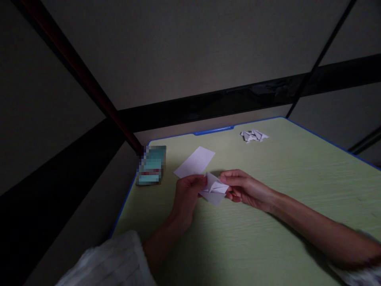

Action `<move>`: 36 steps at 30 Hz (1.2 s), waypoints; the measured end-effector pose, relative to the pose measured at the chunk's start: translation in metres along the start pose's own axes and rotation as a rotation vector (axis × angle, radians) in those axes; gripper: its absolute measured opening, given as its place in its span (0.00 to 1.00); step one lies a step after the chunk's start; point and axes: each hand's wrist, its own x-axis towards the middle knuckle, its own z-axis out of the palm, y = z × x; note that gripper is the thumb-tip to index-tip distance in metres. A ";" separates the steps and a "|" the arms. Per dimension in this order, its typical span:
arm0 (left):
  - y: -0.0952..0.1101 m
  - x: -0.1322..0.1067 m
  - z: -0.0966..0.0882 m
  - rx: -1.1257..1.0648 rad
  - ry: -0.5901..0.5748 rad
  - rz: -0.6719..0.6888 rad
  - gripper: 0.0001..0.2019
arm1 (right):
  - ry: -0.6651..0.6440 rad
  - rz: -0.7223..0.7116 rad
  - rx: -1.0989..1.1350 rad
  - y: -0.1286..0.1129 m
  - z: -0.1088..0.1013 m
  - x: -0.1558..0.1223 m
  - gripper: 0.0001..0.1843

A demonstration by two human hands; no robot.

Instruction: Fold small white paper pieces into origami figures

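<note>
A small folded sheet of white paper (213, 186) is held between both hands above the table, with creased flaps facing up and a pointed corner hanging toward me. My left hand (188, 193) pinches its left side, thumb on top. At its right corner my right hand (242, 186) is closed on the paper between thumb and fingers. Just beyond the hands, a flat white paper rectangle (195, 162) lies on the table. Parts of the fingers under the folded paper are hidden.
The pale green table (282, 238) has a blue edge and a blue handle-like strip (214, 130) at the back. Several folded white paper pieces (254, 136) lie together at the far right. A teal, blurred-out box-like object (152, 165) sits at the left edge. Panelled walls (202, 55) stand behind.
</note>
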 end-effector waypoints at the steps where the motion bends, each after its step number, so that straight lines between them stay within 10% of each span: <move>1: 0.000 0.000 0.000 0.007 0.001 0.000 0.05 | -0.002 0.005 -0.013 0.000 0.000 0.000 0.11; 36: 0.008 -0.002 -0.001 0.184 -0.262 0.091 0.12 | -0.151 -0.165 -0.372 0.001 0.003 -0.004 0.19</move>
